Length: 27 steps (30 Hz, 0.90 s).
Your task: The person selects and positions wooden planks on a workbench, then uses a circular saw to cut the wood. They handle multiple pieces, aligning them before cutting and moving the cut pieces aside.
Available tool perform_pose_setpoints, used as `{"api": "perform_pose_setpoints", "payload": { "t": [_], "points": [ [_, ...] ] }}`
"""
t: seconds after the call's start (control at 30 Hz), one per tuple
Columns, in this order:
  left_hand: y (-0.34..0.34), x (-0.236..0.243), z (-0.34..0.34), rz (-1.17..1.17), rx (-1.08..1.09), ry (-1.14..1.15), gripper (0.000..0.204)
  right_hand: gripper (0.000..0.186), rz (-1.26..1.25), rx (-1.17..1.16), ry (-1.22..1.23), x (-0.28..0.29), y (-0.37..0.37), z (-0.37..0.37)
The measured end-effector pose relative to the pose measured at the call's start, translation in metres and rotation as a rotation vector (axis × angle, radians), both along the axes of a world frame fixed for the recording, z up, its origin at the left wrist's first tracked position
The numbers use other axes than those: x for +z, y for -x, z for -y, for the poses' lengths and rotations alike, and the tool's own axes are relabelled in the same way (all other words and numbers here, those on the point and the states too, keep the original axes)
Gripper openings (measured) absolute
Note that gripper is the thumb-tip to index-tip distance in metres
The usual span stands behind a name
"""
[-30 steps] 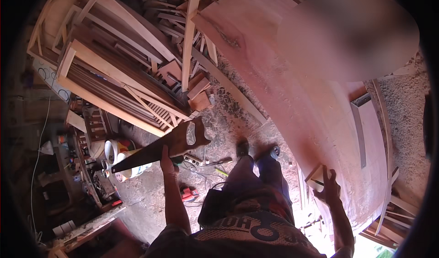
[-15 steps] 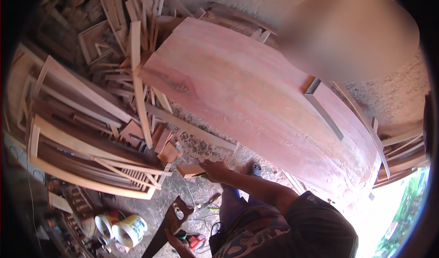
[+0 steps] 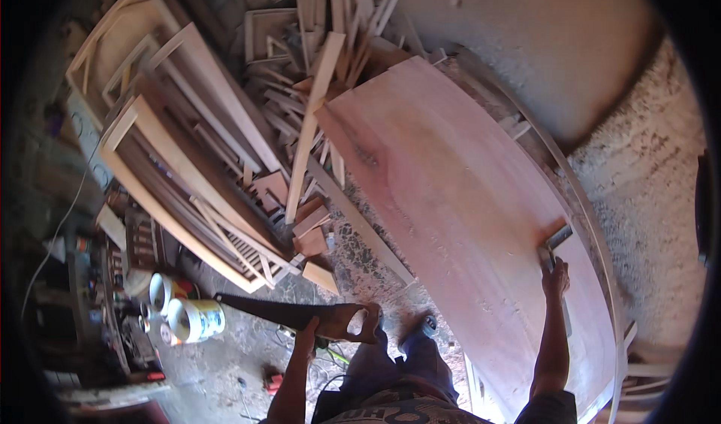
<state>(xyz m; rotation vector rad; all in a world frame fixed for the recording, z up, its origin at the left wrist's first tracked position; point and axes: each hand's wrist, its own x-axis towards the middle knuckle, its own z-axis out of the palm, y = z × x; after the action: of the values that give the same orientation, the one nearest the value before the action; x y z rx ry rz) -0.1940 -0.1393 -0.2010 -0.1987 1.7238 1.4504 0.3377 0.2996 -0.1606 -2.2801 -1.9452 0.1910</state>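
Fingers of the left hand (image 3: 306,340) clamped on a handsaw (image 3: 282,311) close to where blade meets handle. Saw above the floor (image 3: 203,371), tip pointing left. Right hand (image 3: 556,280) at a square (image 3: 559,235) lying on a large wooden board (image 3: 458,191); cannot tell whether its fingers are closed.

The left grip (image 3: 307,337) is bent closed. The left arm (image 3: 288,390) comes up to it from below. The right grip (image 3: 556,277) is farther out, well apart from the left grip, with its fingers partly hidden. Behind it, the right arm (image 3: 553,349) reaches long. Both legs (image 3: 366,371) are between the grips.
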Motion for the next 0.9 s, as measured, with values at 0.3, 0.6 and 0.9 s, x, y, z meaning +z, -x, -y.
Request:
{"api": "perform_pose_setpoints", "payload": {
  "t": [0.3, 0.6, 0.9],
  "points": [
    [-0.014, -0.088, 0.017, -0.08, -0.3, 0.293, 0.043, 0.014, -0.352, 0.663, 0.026, 0.018, 0.121, 0.094],
    [0.042, -0.285, 0.039, -0.027, -0.443, 0.478, 0.053, 0.014, -0.312, 0.947, 0.497, -0.165, 0.358, 0.276],
    [0.142, -0.503, 0.047, -0.256, -0.659, 0.535, 0.054, 0.025, -0.102, 0.873, 0.883, -0.523, 0.465, 0.27]
  ]
}}
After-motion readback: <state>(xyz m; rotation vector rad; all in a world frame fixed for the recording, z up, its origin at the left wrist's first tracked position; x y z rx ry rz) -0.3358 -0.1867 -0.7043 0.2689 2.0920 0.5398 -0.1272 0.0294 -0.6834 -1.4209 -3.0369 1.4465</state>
